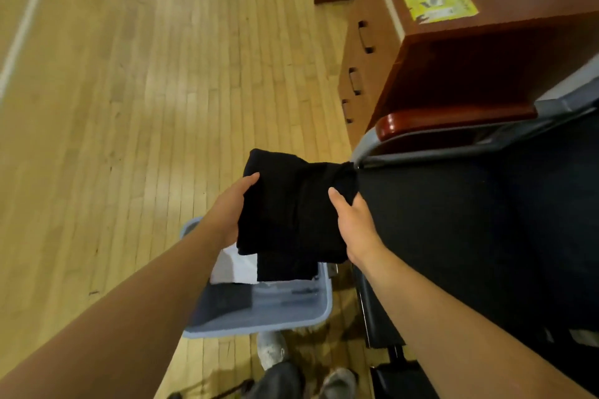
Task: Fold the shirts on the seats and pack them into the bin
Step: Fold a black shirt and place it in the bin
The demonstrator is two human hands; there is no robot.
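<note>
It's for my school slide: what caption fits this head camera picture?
Both hands, left hand and right hand, carry a folded black shirt above the blue bin.

1. There is one view only, from a camera worn on the person's head, so no second view shares any part of the scene.
2. It looks forward and steeply down: the person's own shoes [271, 350] show at the bottom edge, and both forearms run up from the lower corners towards the middle.
3. The lens is wide; the floor [113, 107] boards bow and fan out towards the edges.
4. The hands meet close in front of the camera, near the frame's centre, above a blue bin [324, 304] on the floor.
5. A dark seat [470, 220] fills the right side, a wooden cabinet [366, 52] stands farther ahead, and open floor takes the left.
</note>
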